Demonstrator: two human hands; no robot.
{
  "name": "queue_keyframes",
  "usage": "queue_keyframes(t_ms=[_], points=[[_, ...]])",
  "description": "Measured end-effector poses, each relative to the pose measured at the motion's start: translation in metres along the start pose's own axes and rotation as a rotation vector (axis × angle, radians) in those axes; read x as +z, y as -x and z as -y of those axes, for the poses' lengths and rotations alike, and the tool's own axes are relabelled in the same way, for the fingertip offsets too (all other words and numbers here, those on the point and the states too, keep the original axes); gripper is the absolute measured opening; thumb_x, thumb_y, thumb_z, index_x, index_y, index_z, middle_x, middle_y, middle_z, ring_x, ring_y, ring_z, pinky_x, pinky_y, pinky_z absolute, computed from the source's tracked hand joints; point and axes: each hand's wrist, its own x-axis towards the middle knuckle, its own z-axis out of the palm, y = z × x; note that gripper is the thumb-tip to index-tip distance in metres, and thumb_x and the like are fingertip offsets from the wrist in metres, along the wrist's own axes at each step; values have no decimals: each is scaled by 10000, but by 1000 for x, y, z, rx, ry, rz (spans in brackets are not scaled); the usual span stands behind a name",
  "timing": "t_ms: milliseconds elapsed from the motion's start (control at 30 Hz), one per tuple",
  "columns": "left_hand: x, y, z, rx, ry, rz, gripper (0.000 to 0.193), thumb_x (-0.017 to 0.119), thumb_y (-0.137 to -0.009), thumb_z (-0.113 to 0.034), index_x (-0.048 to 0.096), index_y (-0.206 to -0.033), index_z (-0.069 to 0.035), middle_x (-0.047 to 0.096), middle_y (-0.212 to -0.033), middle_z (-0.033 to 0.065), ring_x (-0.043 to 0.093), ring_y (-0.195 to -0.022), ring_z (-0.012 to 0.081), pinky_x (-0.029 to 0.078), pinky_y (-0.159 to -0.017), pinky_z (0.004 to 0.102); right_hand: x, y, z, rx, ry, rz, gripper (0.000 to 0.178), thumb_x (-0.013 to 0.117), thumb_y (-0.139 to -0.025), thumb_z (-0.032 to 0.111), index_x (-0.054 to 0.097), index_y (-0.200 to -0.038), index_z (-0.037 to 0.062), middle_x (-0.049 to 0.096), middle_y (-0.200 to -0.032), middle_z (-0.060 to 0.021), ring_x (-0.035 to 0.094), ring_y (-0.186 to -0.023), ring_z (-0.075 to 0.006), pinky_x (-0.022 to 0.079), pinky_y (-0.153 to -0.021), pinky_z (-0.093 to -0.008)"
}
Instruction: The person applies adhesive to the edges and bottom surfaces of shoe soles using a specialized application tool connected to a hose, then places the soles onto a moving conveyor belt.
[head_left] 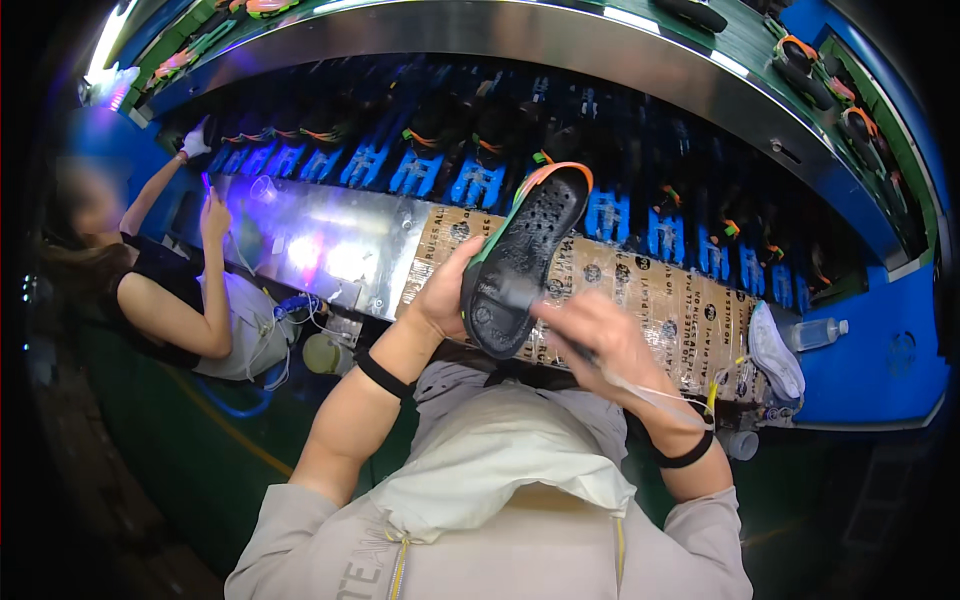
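My left hand grips the left side of a shoe upper, its fingers hidden behind it. The upper's black underside, dotted with small holes, faces me; orange and green show along its edge, with the toe pointing away and to the right. My right hand is closed around a small brush-like tool whose tip is against the heel half of the underside. Motion smears the tool, so its exact kind is unclear. From this hand a thin clear tube runs along the wrist to the right.
Cardboard covered in printed tape lines the bench. Behind it stands a row of blue holders with shoes. A white shoe piece and a clear bottle lie at right. A co-worker sits at left; a conveyor curves above.
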Motion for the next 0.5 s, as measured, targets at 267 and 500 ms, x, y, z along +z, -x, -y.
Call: queue_keyframes(t_ms=[267, 500], points=[[28, 10, 19, 10, -83, 86, 768, 200, -1148, -568, 519, -1581, -19, 694, -1413, 244, 741, -1208, 378, 594, -1075, 559, -10, -20, -10, 136, 140, -201, 344, 784, -910, 0, 764, -1254, 16, 701, -908, -129, 682, -816, -290, 533, -723, -415], [8, 18, 17, 90, -13, -11, 771, 205, -1147, -562, 514, -1566, 6, 682, -1426, 252, 716, -1255, 374, 588, -1090, 527, 1, -14, 10, -46, -244, 284, 384, 816, -893, 85, 768, -1271, 38, 719, -964, -124, 695, -881, -320, 547, -790, -425]])
